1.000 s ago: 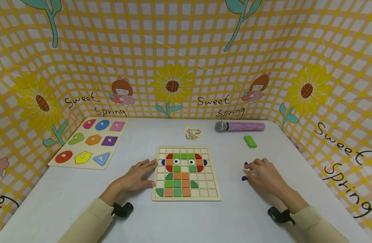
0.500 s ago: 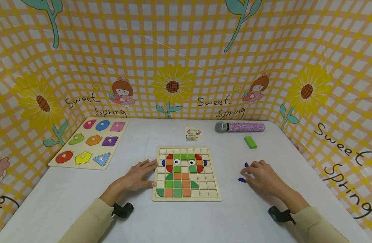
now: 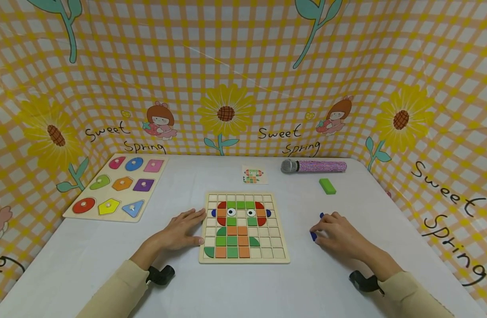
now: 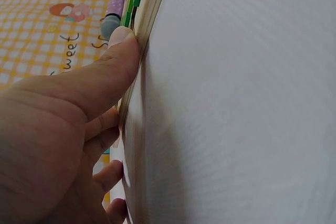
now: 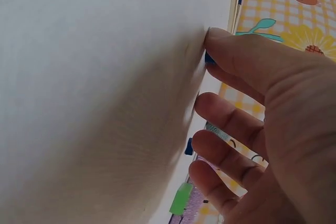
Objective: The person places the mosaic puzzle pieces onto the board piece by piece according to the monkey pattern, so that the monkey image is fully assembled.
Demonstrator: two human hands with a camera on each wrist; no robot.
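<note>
A square wooden grid board [image 3: 267,230] lies mid-table, with coloured tiles and two eye discs forming an animal-like figure. Against its left edge rests my left hand [image 3: 183,230], fingers extended; the left wrist view shows the thumb [image 4: 113,69] touching the board's side. To the right of the board, my right hand [image 3: 341,234] pinches a small dark-blue half-round tile [image 3: 313,236] between thumb and index finger, low at the tabletop. A second blue tile [image 3: 322,215] lies just beyond the same hand, partly covered by its fingers; this tile [image 5: 189,146] shows in the right wrist view.
Behind the board lies a small picture card [image 3: 254,175] with a similar figure. A glittery microphone [image 3: 322,166] and a green block [image 3: 327,186] are at the back right. A knobbed shape puzzle [image 3: 88,216] occupies the left. Patterned cloth [image 3: 243,57] walls the table's back and sides.
My right hand has shifted slightly left and nearer, with the near blue tile moving left and now between thumb and index finger. The left hand and the board have stayed put.
</note>
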